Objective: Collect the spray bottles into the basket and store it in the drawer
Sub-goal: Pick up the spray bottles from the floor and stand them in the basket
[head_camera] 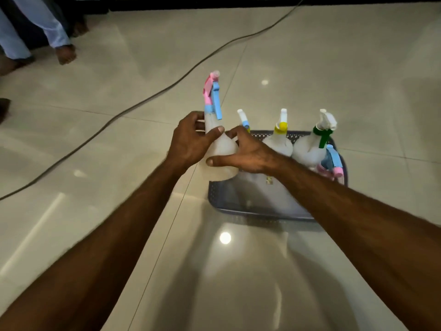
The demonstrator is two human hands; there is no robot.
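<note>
A translucent spray bottle with a pink and blue trigger head [220,149] is held upright over the left rim of the blue-grey basket [257,211]. My left hand [191,142] grips its neck and shoulder. My right hand [248,154] clasps its lower body from the right. Inside the basket stand a yellow-collared bottle [279,139], a green-collared bottle [310,146] and a bottle with a blue nozzle [243,118], partly hidden behind my right hand. Another pink and blue bottle [334,163] lies tilted at the basket's right side.
The basket rests on glossy beige floor tiles. A dark cable [167,84] runs diagonally across the floor from far right to near left. A person's bare feet and light trouser legs [64,51] stand at the far left.
</note>
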